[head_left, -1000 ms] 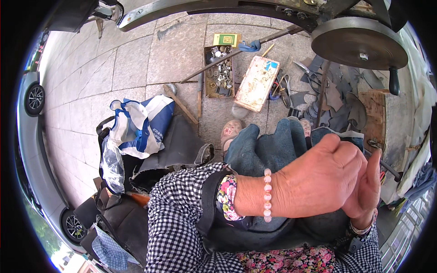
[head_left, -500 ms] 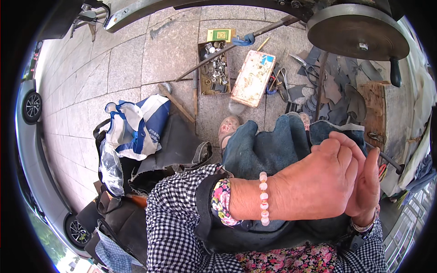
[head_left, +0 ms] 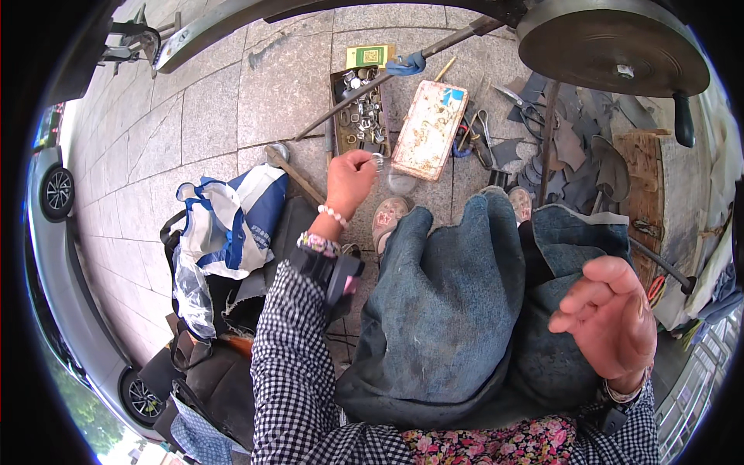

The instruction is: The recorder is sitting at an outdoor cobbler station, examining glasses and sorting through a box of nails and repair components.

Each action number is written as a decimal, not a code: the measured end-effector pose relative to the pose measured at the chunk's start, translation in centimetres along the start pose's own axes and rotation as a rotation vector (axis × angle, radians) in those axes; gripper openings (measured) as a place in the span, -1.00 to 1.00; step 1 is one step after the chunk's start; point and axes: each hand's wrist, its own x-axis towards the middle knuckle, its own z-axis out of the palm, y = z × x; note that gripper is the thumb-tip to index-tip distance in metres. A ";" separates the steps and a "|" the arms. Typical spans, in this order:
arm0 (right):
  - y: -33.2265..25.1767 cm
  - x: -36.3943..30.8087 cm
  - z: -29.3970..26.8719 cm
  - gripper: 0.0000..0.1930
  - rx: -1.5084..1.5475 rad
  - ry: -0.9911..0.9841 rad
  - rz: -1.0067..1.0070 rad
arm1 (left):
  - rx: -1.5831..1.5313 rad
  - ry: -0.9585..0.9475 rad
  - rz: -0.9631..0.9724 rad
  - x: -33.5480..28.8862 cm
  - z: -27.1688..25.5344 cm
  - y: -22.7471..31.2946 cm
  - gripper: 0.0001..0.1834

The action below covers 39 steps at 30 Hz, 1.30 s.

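Observation:
My left hand (head_left: 353,180), with a beaded bracelet at the wrist, reaches out to the near end of a dark tray (head_left: 338,116) of metal buckles and rings. Its thumb and fingers are pinched together, and a small shiny metal piece (head_left: 378,160) shows at the fingertips, too small to name. On the right, my right hand (head_left: 616,318) is raised over the blue denim apron (head_left: 442,310) on my lap. Its palm is turned up and inward, the fingers are loosely bent and apart, and I see nothing in it.
A rusty white tin box (head_left: 428,128) lies beside the tray, with scissors (head_left: 521,108) and dark leather scraps (head_left: 573,139) farther right. A handwheel (head_left: 612,54) hangs at top right. Blue-and-white bag (head_left: 260,205) and wooden-handled hammer (head_left: 298,174) are at left.
My hands, together in front of me on the right before, are now apart. The left has swung forward and left to the tray; the right has stayed over the lap, its palm now visible.

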 end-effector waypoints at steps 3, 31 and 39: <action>-0.3 -0.4 -0.5 -0.49 0.053 0.050 -0.007 | -0.158 0.048 -0.375 2.3 1.0 -3.3 -0.88; -1.1 -1.0 -0.8 -0.70 -0.031 0.169 -0.053 | 0.914 -0.036 0.349 3.1 3.2 -8.4 -0.83; -0.8 -0.8 -0.9 -0.75 -0.087 0.128 -0.097 | 1.030 -0.297 0.055 2.8 2.4 -7.2 -0.81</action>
